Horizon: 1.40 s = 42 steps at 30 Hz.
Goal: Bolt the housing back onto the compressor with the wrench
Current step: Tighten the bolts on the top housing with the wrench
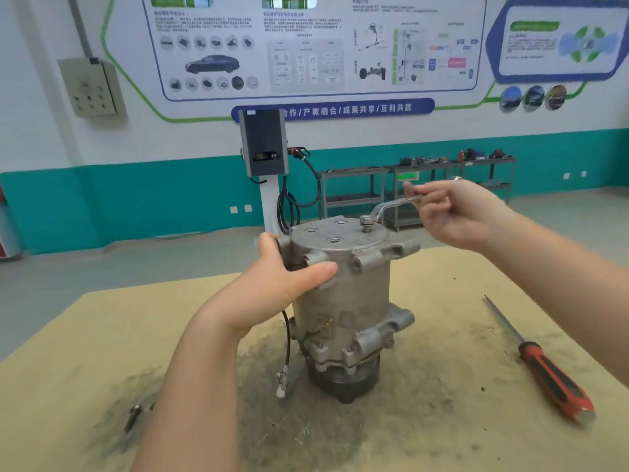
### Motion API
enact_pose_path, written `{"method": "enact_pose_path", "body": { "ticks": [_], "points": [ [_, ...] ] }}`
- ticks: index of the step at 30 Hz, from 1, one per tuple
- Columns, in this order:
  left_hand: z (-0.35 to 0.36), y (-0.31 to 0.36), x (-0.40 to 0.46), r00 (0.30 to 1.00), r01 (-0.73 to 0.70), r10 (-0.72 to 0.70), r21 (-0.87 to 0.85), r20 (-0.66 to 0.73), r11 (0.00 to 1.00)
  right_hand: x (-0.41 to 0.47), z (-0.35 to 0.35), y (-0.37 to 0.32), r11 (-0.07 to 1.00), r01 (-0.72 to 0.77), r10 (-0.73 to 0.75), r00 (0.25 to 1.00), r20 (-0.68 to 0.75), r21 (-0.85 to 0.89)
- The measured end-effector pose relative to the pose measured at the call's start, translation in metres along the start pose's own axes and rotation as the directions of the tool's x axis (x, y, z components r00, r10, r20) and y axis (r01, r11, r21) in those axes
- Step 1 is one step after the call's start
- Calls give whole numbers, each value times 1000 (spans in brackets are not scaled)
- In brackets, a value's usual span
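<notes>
upright at the middle of the tan tabletop [442, 420] stands the grey cast-metal compressor [343, 318], its dark pulley end down on a sooty, dust-smeared patch. its housing [340, 247] sits on top, a flat round face with three open bolt holes showing and lugs sticking out round the rim. at the far right of that face a bolt [367, 228] stands up with the ring end of an offset ring wrench [383, 207] seated over its head; the wrench's cranked shank rises to the right.

the left hand [279, 284] grips the near-left side of the housing, thumb lying across the front just under the rim, fingers curled round behind a lug. the right hand [456, 212] is raised to the right of the compressor, above the tabletop, fingers closed round the wrench's handle, forefinger stretched along it; the far tip of the handle pokes out beyond the hand.

a thin black wire [287, 338] hangs from the compressor's left side and ends in a small white plug [281, 384] just above the tabletop. near the front left, a loose dark bolt [132, 417] lies in the soot. well to the right lies a screwdriver [544, 362] with a red-and-black handle, its blade pointing away.

behind, a grey charging unit [263, 143] with a coiled cable stands on a white post against a teal-banded wall, with metal racks [415, 189] beside it.
</notes>
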<state>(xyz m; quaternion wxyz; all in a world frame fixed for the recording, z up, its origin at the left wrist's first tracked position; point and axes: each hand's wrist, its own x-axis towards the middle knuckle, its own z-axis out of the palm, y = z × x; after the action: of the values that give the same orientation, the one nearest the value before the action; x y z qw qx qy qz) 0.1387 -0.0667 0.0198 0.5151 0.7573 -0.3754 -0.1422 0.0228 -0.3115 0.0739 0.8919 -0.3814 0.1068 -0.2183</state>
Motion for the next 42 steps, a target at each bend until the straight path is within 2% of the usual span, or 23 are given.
{"method": "enact_pose_path", "body": {
  "ticks": [2, 4, 6, 8, 10, 12, 15, 17, 19, 20, 21, 23, 25, 26, 27, 29, 31, 33, 35, 37, 39, 40, 42],
  "points": [
    [0, 0, -1, 1000, -4, 4, -6, 5, 1000, -29, -12, 14, 961, 272, -271, 962, 18, -50],
    [0, 1, -2, 1000, -10, 10, -24, 6, 1000, -61, -16, 36, 765, 589, -561, 808, 179, -261],
    [0, 1, -2, 1000, -25, 25, -43, 3, 999, -85, -9, 56, 320, 823, -684, 543, 487, -469],
    [1, 0, -2, 998, -55, 55, -58, -3, 997, -94, 6, 67, -107, 865, -503, 379, 777, -491],
    [2, 0, -3, 995, -99, 99, -31, -12, 995, -90, 37, 67, -266, 854, -262, 383, 886, -448],
    [3, -1, -2, 987, -160, 160, 31, -15, 987, -73, 77, 67, -365, 806, -75, 473, 878, -466],
    [3, -3, 0, 993, -101, 100, -13, -56, 995, -26, 127, 71, -585, 620, 34, 663, 747, -523],
    [4, -5, 2, 996, -59, 56, -47, -67, 997, 8, 143, 66, -571, 500, 40, 809, 586, -651],
    [5, -8, 3, 998, -37, 32, -74, -63, 997, 37, 144, 55, -488, 373, 55, 915, 399, -789],
    [6, -10, 3, 997, -38, 33, -82, -63, 996, 48, 139, 47, -377, 297, 57, 953, 298, -877],
    [6, -11, 4, 998, -36, 31, -85, -58, 996, 55, 132, 40, -194, 197, 67, 980, 188, -961],
    [4, -11, 4, 998, -28, 23, -106, -54, 994, 63, 105, 25, 266, -62, 123, 992, -30, -962],
    [4, -9, 4, 998, -32, 26, -116, -48, 993, 61, 72, 13, 699, -211, 183, 977, -114, -684],
    [3, -7, 3, 998, -38, 33, -119, -45, 992, 56, 56, 9, 851, -231, 202, 973, -112, -472],
    [3, -7, 3, 998, -45, 40, -121, -42, 992, 49, 42, 6, 940, -224, 206, 974, -97, -256],
    [2, -6, 2, 998, -53, 50, -123, -25, 991, 29, 19, 7, 991, -129, 130, 991, -37, 18],
    [1, -5, 2, 998, -65, 65, -118, -2, 991, 3, 4, 15, 995, 47, -49, 999, 17, 91],
    [0, -7, 3, 997, -79, 81, -124, 5, 989, -24, -7, 32, 944, 331, -331, 943, 31, 5],
    [-1, -9, 4, 995, -99, 101, -141, 9, 985, -52, -9, 54, 733, 648, -638, 760, 123, -207],
    [0, -10, 5, 993, -114, 117, -163, 8, 980, -74, 0, 72, 295, 861, -789, 464, 403, -413],
    [1, -11, 6, 992, -123, 125, -164, 2, 979, -81, 15, 85, -166, 874, -609, 273, 745, -456],
    [2, -11, 7, 991, -135, 135, -136, -5, 981, -81, 27, 88, -284, 845, -491, 279, 826, -454],
    [3, -13, 10, 985, -173, 172, -52, -23, 984, -74, 61, 88, -352, 775, -318, 428, 846, -525]
  ]
}}
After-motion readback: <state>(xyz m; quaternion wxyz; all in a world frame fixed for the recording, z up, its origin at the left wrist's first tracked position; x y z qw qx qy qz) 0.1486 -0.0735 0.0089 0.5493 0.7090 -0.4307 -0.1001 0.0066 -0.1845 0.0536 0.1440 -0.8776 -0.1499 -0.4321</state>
